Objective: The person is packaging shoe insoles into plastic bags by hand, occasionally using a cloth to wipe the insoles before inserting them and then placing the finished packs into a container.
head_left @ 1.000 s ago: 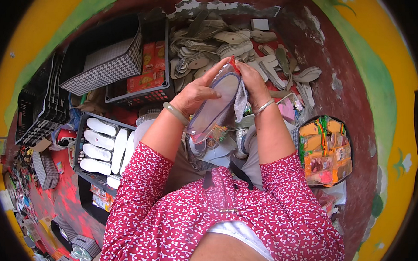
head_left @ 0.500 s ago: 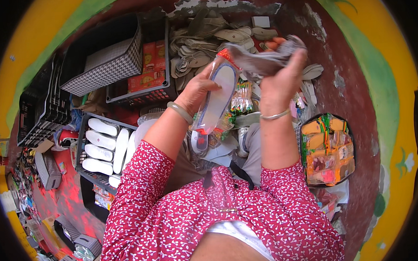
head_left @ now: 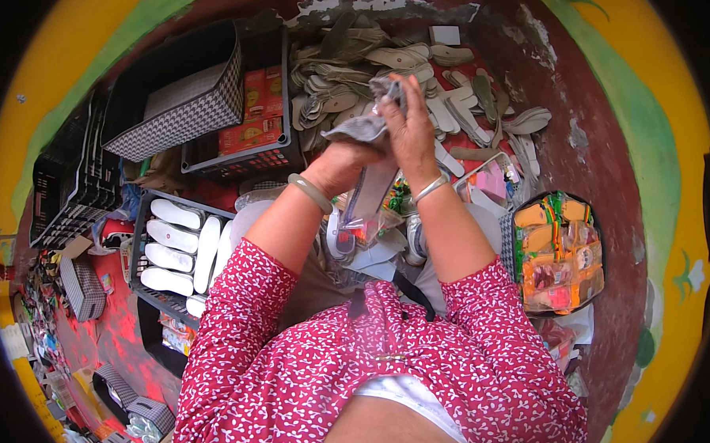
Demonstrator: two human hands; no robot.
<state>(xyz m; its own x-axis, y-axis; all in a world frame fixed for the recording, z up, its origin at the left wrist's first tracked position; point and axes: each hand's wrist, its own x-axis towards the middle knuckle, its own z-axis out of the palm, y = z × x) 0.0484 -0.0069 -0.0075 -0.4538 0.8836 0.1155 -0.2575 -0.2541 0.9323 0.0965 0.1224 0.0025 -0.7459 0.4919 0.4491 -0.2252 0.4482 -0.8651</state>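
Note:
In front of me, my left hand (head_left: 343, 163) is closed around an insole in a clear packet (head_left: 369, 191), which hangs below it toward my lap. A crumpled grey cloth (head_left: 357, 129) lies over the upper end of the packet and partly hides my left fingers. My right hand (head_left: 411, 133) grips the cloth, pressing it against the packet from the right. Beneath them, between my knees, another insole with a blue edge (head_left: 340, 239) lies among clear wrappers.
Left stands a black crate of white insoles (head_left: 140, 255); farther off are a checked bin (head_left: 184, 116) and a black crate with red boxes (head_left: 284, 149). Loose insoles (head_left: 337, 76) pile up by the far wall. A basket of orange packets (head_left: 558, 252) sits at right.
My right hand has swung left and down with the grey cloth, bringing it onto the packet. My left hand has moved slightly; the packet's top is now covered.

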